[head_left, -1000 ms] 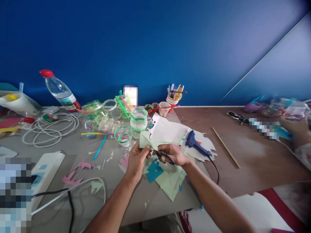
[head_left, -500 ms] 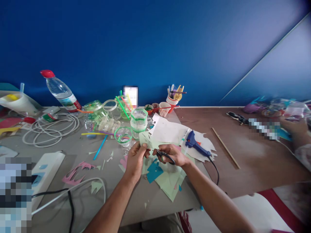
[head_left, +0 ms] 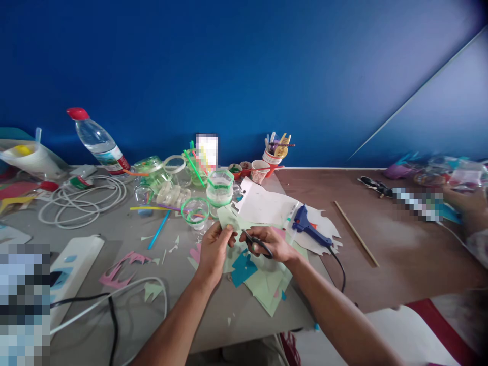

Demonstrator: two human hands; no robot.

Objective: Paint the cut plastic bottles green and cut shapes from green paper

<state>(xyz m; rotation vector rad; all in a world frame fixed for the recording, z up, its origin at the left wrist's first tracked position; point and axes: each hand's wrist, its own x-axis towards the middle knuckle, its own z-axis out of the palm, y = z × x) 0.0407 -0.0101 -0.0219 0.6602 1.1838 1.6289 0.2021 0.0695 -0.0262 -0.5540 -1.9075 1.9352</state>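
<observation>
Between thumb and fingers, my left hand [head_left: 216, 245] pinches a small piece of pale green paper [head_left: 229, 217] upright above the table. My right hand [head_left: 271, 244] is closed round a pair of black-handled scissors [head_left: 261, 245], whose blades point left toward the paper's lower right edge. Whether the blades touch the paper I cannot tell. Below my hands lie a blue paper scrap [head_left: 243, 268] and larger pale green sheets [head_left: 268, 295]. Just beyond the held piece stand a clear cup with a green rim [head_left: 195, 213] and a green-edged plastic container [head_left: 220, 189].
A blue glue gun [head_left: 310, 227] rests on white paper [head_left: 263, 203] to the right, near a wooden stick [head_left: 356, 234]. Leftward are a pink paper scrap [head_left: 118, 269], a power strip [head_left: 76, 259], coiled white cable [head_left: 84, 203] and a tilted bottle [head_left: 101, 145]. Another person's hand [head_left: 467, 201] is far right.
The green paper piece has tilted slightly in my left hand, and the scissors have shifted a little. The whole view has moved slightly; the objects on the table stay in place.
</observation>
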